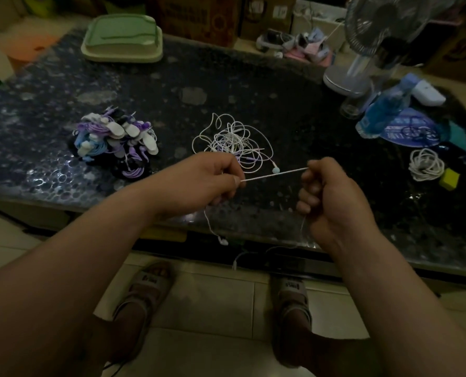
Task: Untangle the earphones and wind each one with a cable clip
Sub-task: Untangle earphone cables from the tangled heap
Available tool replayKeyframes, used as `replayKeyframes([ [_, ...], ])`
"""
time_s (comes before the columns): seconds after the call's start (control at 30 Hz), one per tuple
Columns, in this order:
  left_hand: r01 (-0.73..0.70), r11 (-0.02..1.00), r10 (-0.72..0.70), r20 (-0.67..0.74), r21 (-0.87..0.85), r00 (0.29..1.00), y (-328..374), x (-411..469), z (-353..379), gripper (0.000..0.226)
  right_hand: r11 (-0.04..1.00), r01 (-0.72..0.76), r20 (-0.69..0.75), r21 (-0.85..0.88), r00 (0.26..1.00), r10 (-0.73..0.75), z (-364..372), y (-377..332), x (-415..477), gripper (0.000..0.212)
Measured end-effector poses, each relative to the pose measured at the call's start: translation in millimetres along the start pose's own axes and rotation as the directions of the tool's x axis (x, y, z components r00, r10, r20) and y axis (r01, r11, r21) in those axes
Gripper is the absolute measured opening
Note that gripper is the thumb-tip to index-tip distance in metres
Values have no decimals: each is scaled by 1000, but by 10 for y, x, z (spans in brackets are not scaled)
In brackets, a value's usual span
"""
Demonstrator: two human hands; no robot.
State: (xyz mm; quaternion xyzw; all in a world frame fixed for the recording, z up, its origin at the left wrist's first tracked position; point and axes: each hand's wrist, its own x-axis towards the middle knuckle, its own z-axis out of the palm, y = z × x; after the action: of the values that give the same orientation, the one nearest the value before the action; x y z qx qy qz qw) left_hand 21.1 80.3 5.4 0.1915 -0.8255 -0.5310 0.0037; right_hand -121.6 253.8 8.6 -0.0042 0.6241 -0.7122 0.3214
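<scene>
A white earphone cable (274, 175) is stretched taut between my left hand (215, 178) and my right hand (327, 191), both pinching it above the table's front edge. Its loose ends hang below my hands, with an earbud (223, 241) dangling by the table edge. Behind my hands lies a tangle of white and purple earphones (233, 141) on the dark table (172, 85). To the left sits a pile of wound earphones with clips (115, 142), purple, blue and white.
A coiled white cable (426, 164) and a yellow block (449, 178) lie at the right. A blue bottle (386, 110), a fan (381, 36) and a green lidded box (123, 39) stand at the back. My sandalled feet are below on the tiled floor.
</scene>
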Motion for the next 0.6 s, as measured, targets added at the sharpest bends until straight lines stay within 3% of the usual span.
replayKeyframes([
  [0.03,-5,999,6,-23,37,1000,-5,7,-2,12,999,2,-15,-45,1000,-3,-40,-2,16,26],
  [0.07,-9,996,13,-46,85,999,-17,11,-6,11,979,34,-12,-199,999,-37,-75,-2,29,19],
  [0.1,-16,991,23,-56,131,998,-17,11,-1,10,892,104,6,-440,994,-112,-110,2,29,13],
  [0.13,-25,986,35,-56,167,998,-14,9,13,10,730,207,71,-651,975,-213,-128,15,19,15],
  [0.17,-40,980,51,-51,195,997,-10,9,32,10,571,328,196,-753,940,-280,-115,29,-6,24],
  [0.2,-59,975,71,-46,215,996,-5,13,56,9,480,417,316,-771,906,-280,-80,61,-17,33],
  [0.23,-77,971,87,-36,226,996,12,17,90,10,469,460,399,-754,888,-229,-24,88,-47,37],
  [0.3,-105,969,112,-22,223,993,8,36,140,11,497,467,487,-732,868,-98,96,154,-78,29],
  [0.37,-105,974,114,-34,200,993,-3,43,145,11,506,461,483,-729,870,-97,154,184,-53,27],
  [0.47,-50,999,51,-74,11,996,-5,37,97,10,646,386,390,-659,909,-145,107,135,46,36],
  [0.6,14,975,-75,-272,-221,959,-6,72,12,14,882,200,280,-427,957,-82,17,-8,61,36],
])
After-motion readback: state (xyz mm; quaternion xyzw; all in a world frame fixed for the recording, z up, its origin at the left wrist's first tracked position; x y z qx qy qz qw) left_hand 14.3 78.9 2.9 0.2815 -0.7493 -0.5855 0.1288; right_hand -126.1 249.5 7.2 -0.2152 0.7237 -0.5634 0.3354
